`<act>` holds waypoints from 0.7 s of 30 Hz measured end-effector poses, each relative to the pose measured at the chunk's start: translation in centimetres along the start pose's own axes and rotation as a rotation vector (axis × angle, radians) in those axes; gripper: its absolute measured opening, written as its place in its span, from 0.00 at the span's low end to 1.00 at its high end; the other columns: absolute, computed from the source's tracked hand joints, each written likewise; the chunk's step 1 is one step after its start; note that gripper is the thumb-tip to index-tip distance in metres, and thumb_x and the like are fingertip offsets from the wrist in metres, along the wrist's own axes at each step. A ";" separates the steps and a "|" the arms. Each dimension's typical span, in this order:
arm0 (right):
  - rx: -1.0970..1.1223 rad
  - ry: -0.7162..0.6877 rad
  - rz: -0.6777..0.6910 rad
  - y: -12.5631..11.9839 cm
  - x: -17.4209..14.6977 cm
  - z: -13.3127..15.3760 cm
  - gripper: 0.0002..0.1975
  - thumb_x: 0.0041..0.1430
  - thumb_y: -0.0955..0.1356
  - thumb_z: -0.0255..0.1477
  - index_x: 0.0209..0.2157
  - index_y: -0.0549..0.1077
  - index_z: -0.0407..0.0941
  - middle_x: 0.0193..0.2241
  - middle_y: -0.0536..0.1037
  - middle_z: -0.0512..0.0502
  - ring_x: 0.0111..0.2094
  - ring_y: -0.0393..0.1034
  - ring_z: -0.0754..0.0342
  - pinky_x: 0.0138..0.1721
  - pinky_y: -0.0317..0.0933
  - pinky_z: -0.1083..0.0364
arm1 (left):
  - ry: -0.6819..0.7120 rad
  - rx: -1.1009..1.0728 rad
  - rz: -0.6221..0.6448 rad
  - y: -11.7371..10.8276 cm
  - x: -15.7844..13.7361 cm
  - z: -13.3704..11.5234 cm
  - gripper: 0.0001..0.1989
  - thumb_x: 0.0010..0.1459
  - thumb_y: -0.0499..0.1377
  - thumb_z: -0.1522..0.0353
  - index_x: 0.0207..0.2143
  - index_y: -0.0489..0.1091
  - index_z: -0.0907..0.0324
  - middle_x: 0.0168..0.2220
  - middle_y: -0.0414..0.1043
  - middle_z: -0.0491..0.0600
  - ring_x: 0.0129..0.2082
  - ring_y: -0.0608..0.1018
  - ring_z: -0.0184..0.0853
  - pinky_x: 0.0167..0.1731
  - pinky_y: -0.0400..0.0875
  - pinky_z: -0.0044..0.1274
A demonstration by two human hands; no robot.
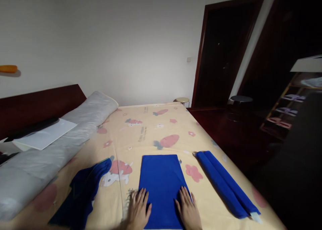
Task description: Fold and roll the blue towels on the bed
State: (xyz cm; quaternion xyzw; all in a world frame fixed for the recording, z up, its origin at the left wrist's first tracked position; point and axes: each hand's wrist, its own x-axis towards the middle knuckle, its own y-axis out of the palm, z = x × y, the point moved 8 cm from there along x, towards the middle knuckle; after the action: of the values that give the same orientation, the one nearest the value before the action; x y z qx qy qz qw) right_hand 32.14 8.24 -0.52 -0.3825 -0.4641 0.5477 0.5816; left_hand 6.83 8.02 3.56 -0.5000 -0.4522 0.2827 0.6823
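Observation:
A flat blue cloth [161, 183], rectangular and smooth, lies on the bed in front of me. My left hand [140, 208] rests on its left edge, fingers stretched forward. On the opposite edge lies my right hand [187, 206], palm down with its fingers extended. Neither hand grips anything. To the right, a long blue rolled cloth [222, 184] in two parallel rolls lies slantwise, a pale tag at its near end. A crumpled dark blue cloth [84, 189] sits to the left.
Under everything is a yellow patterned bedsheet [141, 129]. A grey rolled quilt [83, 122] runs along the headboard [45, 105], with a white folder-like sheet [47, 134] on it. Beyond the bed's right edge stand a dark stool [241, 98] and a shoe rack [284, 109].

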 end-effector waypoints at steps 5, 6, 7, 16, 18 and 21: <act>0.107 -0.170 0.136 -0.6 3.4 7.9 0.28 0.64 0.53 0.27 0.65 0.51 0.45 0.67 0.46 0.47 0.68 0.41 0.50 0.67 0.46 0.44 | -0.101 -0.091 -0.071 1.4 5.2 -4.6 0.27 0.66 0.43 0.68 0.66 0.42 0.51 0.67 0.52 0.45 0.65 0.60 0.34 0.60 0.60 0.32; 0.133 -0.223 0.166 -0.4 3.6 8.8 0.28 0.64 0.53 0.27 0.65 0.48 0.47 0.67 0.46 0.48 0.68 0.41 0.50 0.67 0.46 0.45 | -0.096 -0.111 -0.072 2.0 5.6 -5.4 0.28 0.66 0.43 0.68 0.66 0.41 0.51 0.67 0.52 0.44 0.65 0.60 0.33 0.60 0.61 0.31; 0.155 -0.277 0.196 0.0 3.6 9.3 0.28 0.64 0.54 0.28 0.66 0.47 0.49 0.67 0.47 0.49 0.68 0.42 0.51 0.67 0.47 0.44 | -0.084 -0.126 -0.065 2.6 5.7 -5.8 0.28 0.66 0.43 0.69 0.66 0.39 0.50 0.66 0.52 0.44 0.64 0.61 0.33 0.59 0.61 0.31; -0.015 -0.084 -0.081 0.1 3.2 -4.7 0.29 0.65 0.54 0.44 0.62 0.56 0.43 0.64 0.54 0.43 0.64 0.53 0.44 0.62 0.56 0.37 | -0.174 -0.015 0.050 5.3 -0.5 5.0 0.27 0.63 0.45 0.68 0.63 0.49 0.43 0.64 0.55 0.43 0.62 0.65 0.40 0.58 0.60 0.43; -0.070 -0.132 -0.160 0.6 3.7 -3.9 0.28 0.65 0.55 0.43 0.62 0.58 0.44 0.63 0.55 0.43 0.63 0.56 0.43 0.59 0.60 0.38 | -0.214 0.025 -0.022 5.9 0.2 4.7 0.29 0.59 0.47 0.70 0.62 0.53 0.43 0.64 0.56 0.44 0.61 0.66 0.44 0.58 0.57 0.47; -0.124 -0.295 -0.214 2.8 4.8 1.6 0.25 0.65 0.56 0.39 0.61 0.61 0.46 0.61 0.58 0.43 0.60 0.61 0.45 0.54 0.67 0.45 | -0.161 -0.008 -0.114 7.1 3.0 0.2 0.31 0.56 0.48 0.71 0.62 0.54 0.41 0.62 0.61 0.41 0.59 0.69 0.41 0.55 0.63 0.42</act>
State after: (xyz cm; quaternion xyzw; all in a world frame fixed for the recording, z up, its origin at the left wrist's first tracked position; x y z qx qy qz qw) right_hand 29.72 13.20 -2.14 -0.2814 -0.6153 0.5033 0.5375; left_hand 8.48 13.04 -2.06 -0.4520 -0.5344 0.2806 0.6568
